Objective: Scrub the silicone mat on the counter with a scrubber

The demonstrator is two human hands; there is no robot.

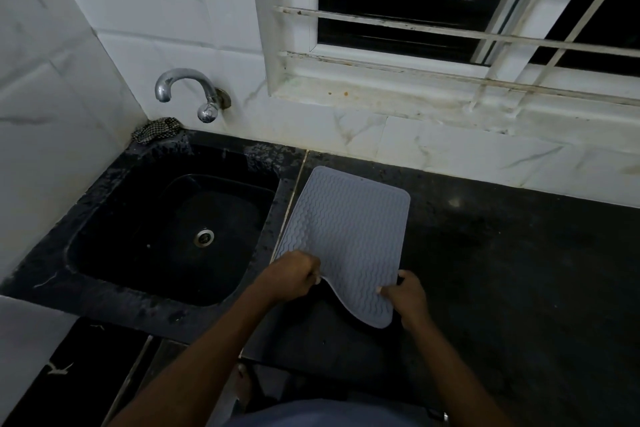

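Both-handed, left hand and right hand pinch the silicone mat edge.

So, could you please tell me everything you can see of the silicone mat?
The silicone mat is pale grey, rectangular with rounded corners and ribbed with wavy lines. Its far part lies flat on the dark counter, right of the sink. Its near edge is lifted and curled, gripped by the left hand and right hand.
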